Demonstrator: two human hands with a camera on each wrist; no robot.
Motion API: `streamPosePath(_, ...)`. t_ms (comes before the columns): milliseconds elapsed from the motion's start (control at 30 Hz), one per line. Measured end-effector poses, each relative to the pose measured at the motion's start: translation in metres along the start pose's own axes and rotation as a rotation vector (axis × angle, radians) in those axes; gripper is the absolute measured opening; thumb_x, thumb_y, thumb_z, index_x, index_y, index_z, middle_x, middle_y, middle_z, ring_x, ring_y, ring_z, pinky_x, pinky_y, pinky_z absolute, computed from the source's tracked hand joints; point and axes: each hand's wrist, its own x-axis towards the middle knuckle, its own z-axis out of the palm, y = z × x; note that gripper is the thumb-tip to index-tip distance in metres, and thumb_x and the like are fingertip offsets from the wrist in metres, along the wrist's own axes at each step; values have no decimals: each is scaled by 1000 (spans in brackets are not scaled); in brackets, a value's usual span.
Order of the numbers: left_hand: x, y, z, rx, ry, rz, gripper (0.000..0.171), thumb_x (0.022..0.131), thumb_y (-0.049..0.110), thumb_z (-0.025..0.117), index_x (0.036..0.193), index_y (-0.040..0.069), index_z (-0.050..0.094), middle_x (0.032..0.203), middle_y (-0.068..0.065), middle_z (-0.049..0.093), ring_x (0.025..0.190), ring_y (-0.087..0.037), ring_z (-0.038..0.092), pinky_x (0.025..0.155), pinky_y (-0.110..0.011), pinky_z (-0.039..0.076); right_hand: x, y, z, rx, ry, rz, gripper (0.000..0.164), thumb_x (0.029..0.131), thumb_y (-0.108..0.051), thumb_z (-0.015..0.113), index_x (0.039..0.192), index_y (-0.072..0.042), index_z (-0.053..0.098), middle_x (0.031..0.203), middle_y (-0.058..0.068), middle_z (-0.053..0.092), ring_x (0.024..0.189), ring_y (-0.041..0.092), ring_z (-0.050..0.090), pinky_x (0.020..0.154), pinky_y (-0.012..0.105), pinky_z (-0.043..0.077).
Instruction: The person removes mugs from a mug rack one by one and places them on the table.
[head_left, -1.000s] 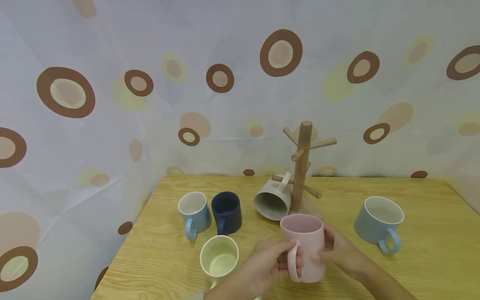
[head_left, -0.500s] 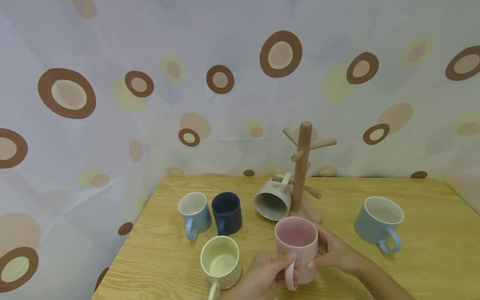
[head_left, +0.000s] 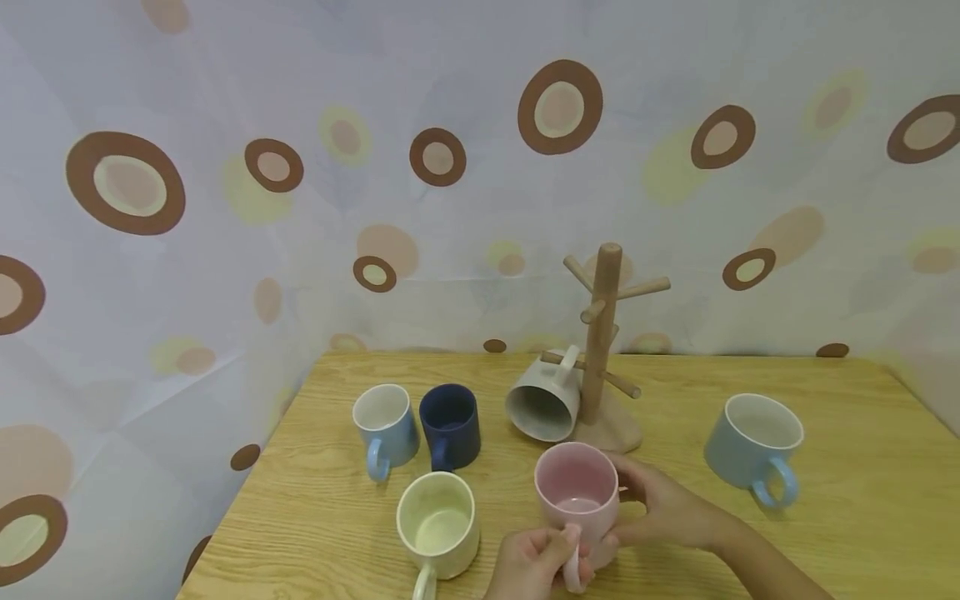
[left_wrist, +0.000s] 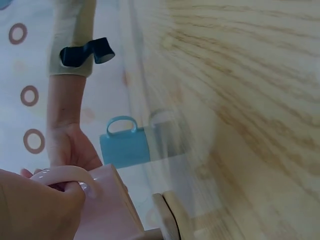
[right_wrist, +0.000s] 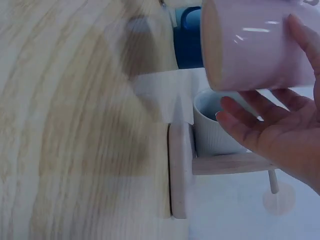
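Observation:
A pink mug (head_left: 576,492) is held above the table, its opening up and its handle toward me. My left hand (head_left: 531,560) pinches that handle between thumb and fingers; the left wrist view shows the thumb over the handle (left_wrist: 65,174). On the mug's right side my right hand (head_left: 663,510) grips the body, thumb in front and fingers behind. In the right wrist view the mug's base (right_wrist: 212,47) is apart from the table. Just beyond stands a wooden mug tree (head_left: 602,333), with a grey-white mug (head_left: 543,404) hanging tilted by its handle on a low left peg.
Left of my hands stand a light-blue mug (head_left: 388,429), a navy mug (head_left: 452,427) and, nearer me, a cream mug (head_left: 441,533). Another blue mug (head_left: 738,450) stands to the right. A patterned cloth (head_left: 480,200) hangs behind the wooden table (head_left: 300,500).
Both hands have carried the pink mug left and toward me, away from the mug tree. Its opening has tipped more toward my view. The other mugs keep their places.

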Motion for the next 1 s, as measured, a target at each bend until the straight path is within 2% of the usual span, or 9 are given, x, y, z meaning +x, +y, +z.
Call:
streamPosePath(133, -3, -5, -5, 27, 43, -3, 44, 87, 24, 58, 85, -20, 58, 63, -5, 64, 58, -6, 55, 57, -15, 43, 0, -5, -6, -129, 133, 28, 54, 76, -6, 68, 125, -3, 46, 118, -7, 56, 103, 2, 54, 80, 25, 48)
streamPosePath(233, -5, -9, -11, 51, 61, -39, 48, 84, 30, 60, 86, -18, 59, 63, -3, 64, 54, -3, 53, 51, -14, 40, 2, -11, -11, -219, 361, 63, 38, 78, -5, 67, 114, 1, 54, 105, -21, 57, 91, -1, 56, 71, 21, 48)
streamPosePath(333, -8, -13, -16, 48, 55, -62, 51, 83, 34, 61, 87, -17, 59, 62, 2, 63, 50, -1, 49, 48, -13, 38, 5, -17, -17, -322, 640, 53, 28, 77, -1, 66, 104, 3, 58, 96, -24, 58, 86, -4, 53, 67, 15, 45)
streamPosePath(433, -10, -16, -19, 22, 50, -65, 51, 83, 34, 61, 88, -18, 59, 61, 3, 63, 50, -1, 50, 48, -13, 39, 9, -20, -25, -500, 867, 14, 30, 72, 1, 70, 100, 4, 60, 94, -8, 65, 86, -6, 48, 69, 12, 40)
streamPosePath(500, -12, -17, -20, 4, 51, -57, 52, 83, 33, 60, 88, -19, 58, 60, 3, 63, 50, -1, 52, 48, -13, 40, 11, -19, -30, -637, 945, -17, 34, 68, 0, 73, 100, 3, 61, 96, 5, 65, 92, 2, 49, 76, 15, 38)
streamPosePath(567, -13, -18, -21, 1, 60, -53, 52, 83, 33, 61, 87, -19, 58, 58, 4, 62, 49, -1, 52, 47, -13, 41, 14, -15, -36, -762, 974, -78, 38, 64, -1, 74, 100, 4, 61, 97, 16, 63, 96, 15, 50, 80, 23, 36)
streamPosePath(700, -13, -21, -23, 4, 76, -57, 54, 81, 35, 62, 85, -19, 59, 57, 4, 62, 50, -1, 53, 46, -13, 41, 22, -3, -48, -979, 907, -218, 41, 81, -28, 62, 99, 8, 59, 97, 22, 58, 94, 38, 48, 83, 41, 37)
streamPosePath(800, -14, -24, -24, -3, 88, -60, 54, 80, 35, 63, 84, -18, 59, 58, 3, 61, 50, -2, 53, 47, -13, 41, 30, 6, -54, -1130, 862, -315, 57, 89, -46, 44, 97, 9, 58, 95, 24, 57, 90, 41, 49, 81, 49, 40)
streamPosePath(1000, -15, -29, -26, -31, 109, -46, 54, 79, 35, 65, 84, -19, 58, 57, 5, 59, 49, -2, 53, 46, -13, 41, 41, 15, -57, -1257, 828, -441, 52, 92, -42, 41, 92, 7, 59, 90, 22, 58, 87, 39, 52, 78, 50, 42)
